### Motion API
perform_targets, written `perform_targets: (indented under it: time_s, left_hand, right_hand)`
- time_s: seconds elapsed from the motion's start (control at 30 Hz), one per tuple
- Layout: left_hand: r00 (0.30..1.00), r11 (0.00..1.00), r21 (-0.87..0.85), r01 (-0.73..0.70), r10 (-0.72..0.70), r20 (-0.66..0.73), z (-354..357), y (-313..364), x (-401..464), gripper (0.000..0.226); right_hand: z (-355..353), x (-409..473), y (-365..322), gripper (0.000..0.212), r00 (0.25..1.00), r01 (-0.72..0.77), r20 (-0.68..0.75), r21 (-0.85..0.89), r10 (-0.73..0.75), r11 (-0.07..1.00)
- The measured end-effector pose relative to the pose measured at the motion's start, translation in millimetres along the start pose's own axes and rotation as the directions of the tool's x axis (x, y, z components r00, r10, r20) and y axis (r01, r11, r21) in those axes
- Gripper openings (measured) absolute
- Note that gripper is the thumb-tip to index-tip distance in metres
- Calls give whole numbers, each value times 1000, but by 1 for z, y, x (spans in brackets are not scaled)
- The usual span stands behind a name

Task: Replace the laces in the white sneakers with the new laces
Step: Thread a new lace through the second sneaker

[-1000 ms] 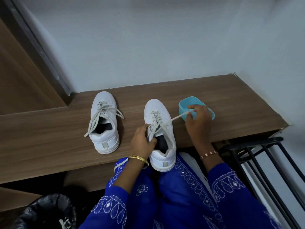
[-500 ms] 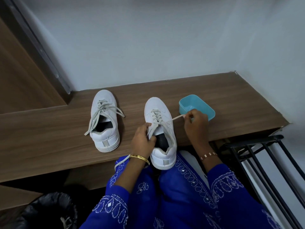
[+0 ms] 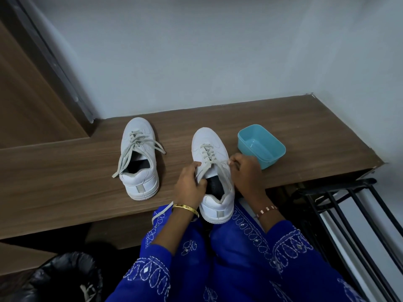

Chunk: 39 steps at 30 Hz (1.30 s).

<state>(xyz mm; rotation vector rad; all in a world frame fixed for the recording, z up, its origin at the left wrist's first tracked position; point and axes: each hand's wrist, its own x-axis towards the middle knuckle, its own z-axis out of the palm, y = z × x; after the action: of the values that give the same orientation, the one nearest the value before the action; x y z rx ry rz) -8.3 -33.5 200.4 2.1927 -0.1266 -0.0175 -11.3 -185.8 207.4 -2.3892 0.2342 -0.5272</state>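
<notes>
Left hand [image 3: 190, 184] is gripping the near sneaker [image 3: 214, 171] (tongue side); right hand [image 3: 246, 171] is pinching its lace [image 3: 220, 168].

2 white sneakers [image 3: 139, 158] [image 3: 214, 175], loosely laced.

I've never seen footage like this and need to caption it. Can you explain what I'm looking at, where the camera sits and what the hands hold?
There is no machine: a person wears a camera on the head, looking down at their own hands. On the wooden ledge stand two white sneakers and an empty blue tub. The far sneaker sits untouched, its lace loose. The left hand grips the near sneaker at its opening. The right hand pinches that shoe's lace at its side. A black bin bag is lower left, a black rack on the right.
</notes>
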Motion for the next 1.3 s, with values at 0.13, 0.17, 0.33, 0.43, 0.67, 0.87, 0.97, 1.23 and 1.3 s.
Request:
perform_targets:
  time_s: [0.13,0.17,0.33,0.43,0.67,0.87,0.97,1.23,1.3]
  left_hand:
    - [1000,1000,-6,-1,1,-3,1,0,0,46]
    - [1000,1000,-4,0,0,-3,1,-1,0,46]
    - [987,984,176,-40,66,-144,-2,7,-4,28]
    - [976,969,240,-63,110,-186,-7,10,-10,22]
    - [993,976,212,40,-16,-114,-9,14,-8,25]
    - [993,979,194,67,-48,-104,-6,19,-5,16]
    - [989,990,46,135,-132,-64,-1,16,1,23]
    - [873,487,-774,406,-458,169,-8,32,10,14]
    - [819,346,-815,466,-518,248,-9,29,16,24]
  right_hand:
    - [-5,2,0,11,998,-40,-55,-66,36,997]
    - [-6,0,-3,9,997,-33,-79,-105,25,994]
    - [-12,-11,-12,24,990,19,-134,-130,-37,991]
    - [-7,-16,-18,41,990,-120,85,39,117,992]
    - [0,-9,-30,21,946,-316,151,243,286,917]
    - [0,1,-41,17,879,-449,171,613,445,650]
    - [4,1,-33,20,814,-525,235,688,531,500]
    - [3,-2,-24,19,762,-587,370,742,532,324]
    - [2,-2,-26,21,752,-587,371,753,545,297]
